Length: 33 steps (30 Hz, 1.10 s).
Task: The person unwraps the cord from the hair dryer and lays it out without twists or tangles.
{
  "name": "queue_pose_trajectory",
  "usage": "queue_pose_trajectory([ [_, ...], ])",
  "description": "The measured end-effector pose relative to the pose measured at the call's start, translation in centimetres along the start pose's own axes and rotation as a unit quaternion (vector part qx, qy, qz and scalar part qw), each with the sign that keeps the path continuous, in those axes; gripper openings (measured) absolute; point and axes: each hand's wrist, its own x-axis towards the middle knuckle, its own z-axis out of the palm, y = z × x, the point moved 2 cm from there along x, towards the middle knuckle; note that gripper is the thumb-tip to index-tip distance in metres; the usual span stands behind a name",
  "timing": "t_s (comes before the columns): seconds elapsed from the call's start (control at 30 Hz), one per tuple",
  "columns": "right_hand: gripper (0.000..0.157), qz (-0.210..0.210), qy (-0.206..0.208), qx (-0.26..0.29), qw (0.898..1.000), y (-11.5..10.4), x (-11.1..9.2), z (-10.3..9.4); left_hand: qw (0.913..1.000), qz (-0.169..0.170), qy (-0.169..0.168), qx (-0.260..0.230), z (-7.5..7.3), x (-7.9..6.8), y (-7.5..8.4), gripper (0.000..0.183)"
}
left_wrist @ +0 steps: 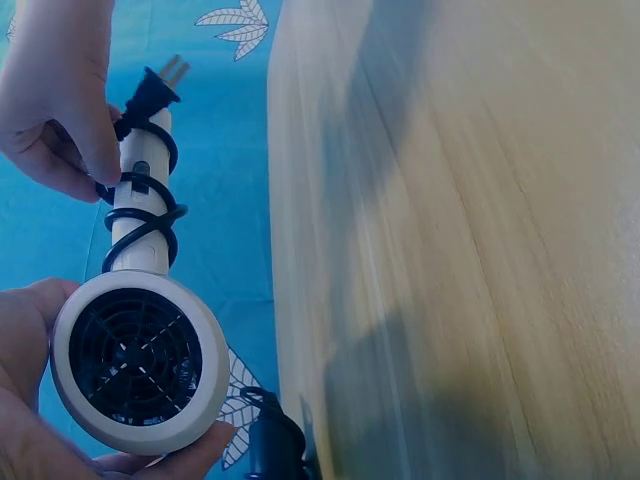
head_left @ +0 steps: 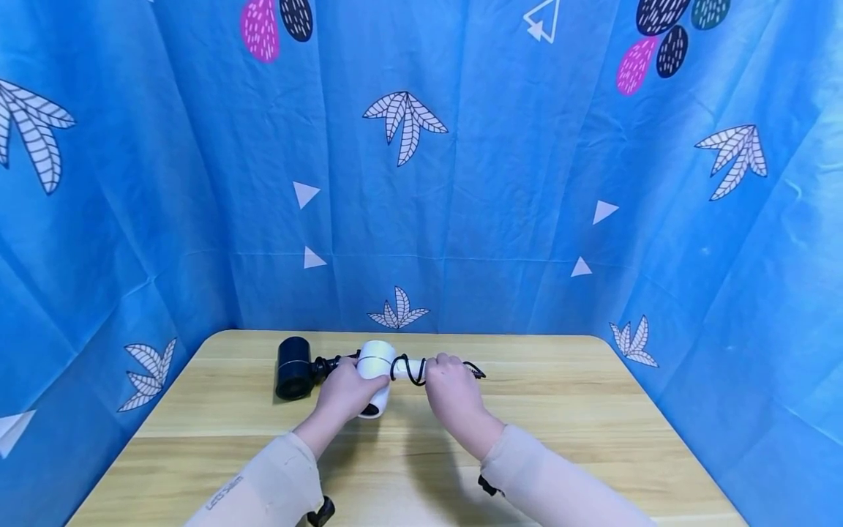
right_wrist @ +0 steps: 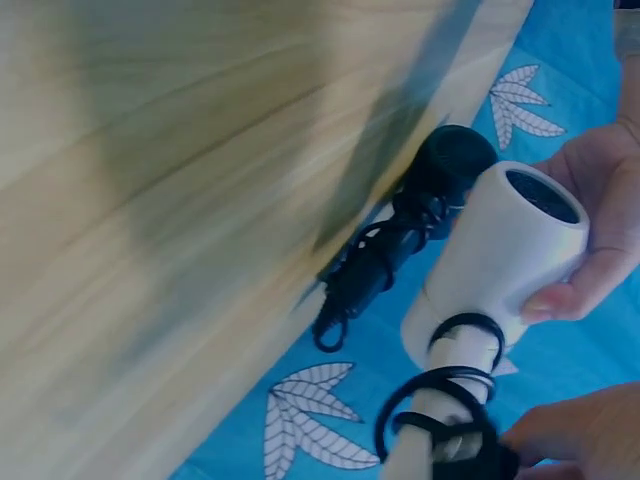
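A white hair dryer (head_left: 377, 351) is held above the table, its handle pointing right. My left hand (head_left: 347, 389) grips its barrel, with the thumb on the near side. In the left wrist view the round rear grille (left_wrist: 136, 356) faces the camera. A black power cord (left_wrist: 150, 215) winds in loops round the handle, and its two-pin plug (left_wrist: 152, 94) sticks out by the handle's end. My right hand (head_left: 453, 388) pinches the cord beside the handle, close to the plug; some fingertips are hidden. A black hair dryer (head_left: 293, 366) lies left of my left hand, its cord wrapped round its handle.
The wooden table (head_left: 560, 410) has rounded far corners. Blue patterned cloth (head_left: 421, 219) hangs behind it and along both sides. The black hair dryer lies close behind my left hand, near the table's far left.
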Motion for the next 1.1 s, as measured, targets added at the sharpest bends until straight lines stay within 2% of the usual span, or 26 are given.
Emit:
queue_pose_trajectory([
  [0.13,0.013,0.005,-0.039,-0.019,0.999,-0.3,0.4,-0.3,1.0,-0.005,0.0,0.003,0.1,0.0,-0.2,0.075],
  [0.33,0.015,-0.007,-0.046,-0.062,0.997,-1.0,0.8,-1.0,1.0,-0.005,-0.002,0.003,0.0,-0.1,-0.4,0.075],
  [0.47,0.016,-0.009,-0.072,-0.082,0.994,-1.5,1.3,-1.3,1.0,-0.006,-0.002,0.001,0.1,-0.1,-0.4,0.074],
  [0.6,0.016,-0.018,-0.108,-0.116,0.987,-2.0,1.8,-1.4,1.0,-0.006,-0.001,0.0,0.1,-0.1,-0.5,0.075],
  [0.73,0.012,-0.041,-0.126,-0.166,0.977,-2.5,2.2,-1.4,1.0,-0.01,-0.001,-0.001,-0.1,0.0,-0.7,0.076],
  [0.93,0.009,-0.063,-0.136,-0.202,0.968,-3.0,2.2,-1.3,0.9999,-0.012,0.0,0.001,-0.3,-0.1,-0.9,0.075],
  [1.1,0.017,-0.076,-0.109,-0.221,0.966,-2.7,2.9,-1.6,1.0,-0.01,0.001,-0.002,-0.5,-0.2,-1.0,0.075],
])
